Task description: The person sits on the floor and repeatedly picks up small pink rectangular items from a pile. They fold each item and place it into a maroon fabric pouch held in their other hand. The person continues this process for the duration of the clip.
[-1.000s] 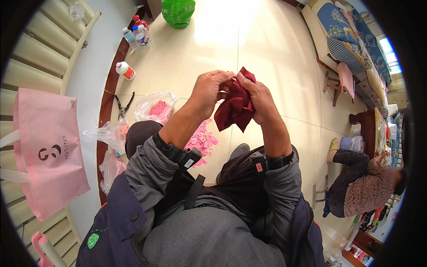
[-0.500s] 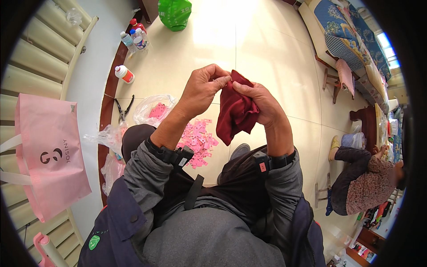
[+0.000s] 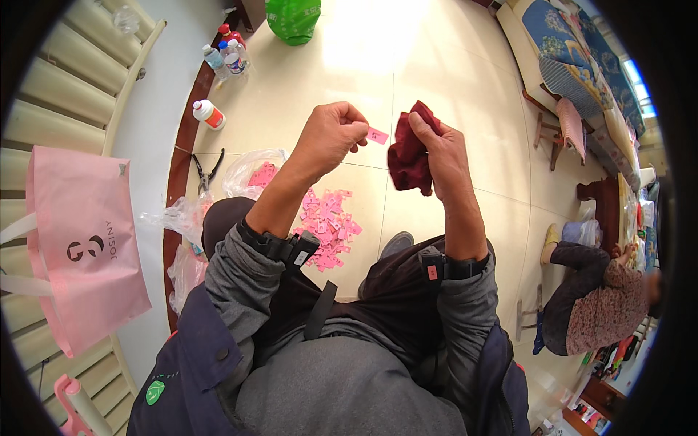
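Between the thumb and fingertips of my left hand [image 3: 333, 139] is a small pink paper tag [image 3: 377, 136] with dark print. My right hand [image 3: 445, 154] grips a crumpled dark red cloth [image 3: 409, 154], thumb on top and the other fingers partly hidden behind it. Tag and cloth are apart, with a narrow gap of floor showing between them. Below my left wrist, a loose pile of pink tags [image 3: 329, 225] lies spread on the tiles, near my shoe.
A clear plastic bag [image 3: 251, 173] with pink tags and black-handled pliers [image 3: 207, 171] lie left. Several bottles [image 3: 209, 115] stand along the wall; a green bag [image 3: 293, 20] is farther off. A pink bag [image 3: 87, 247] leans by the radiator. Another person [image 3: 600, 298] sits at right.
My hands have moved apart. The left has drawn away from the cloth with a pink tag now showing in its fingers; the right has shifted right with the cloth.
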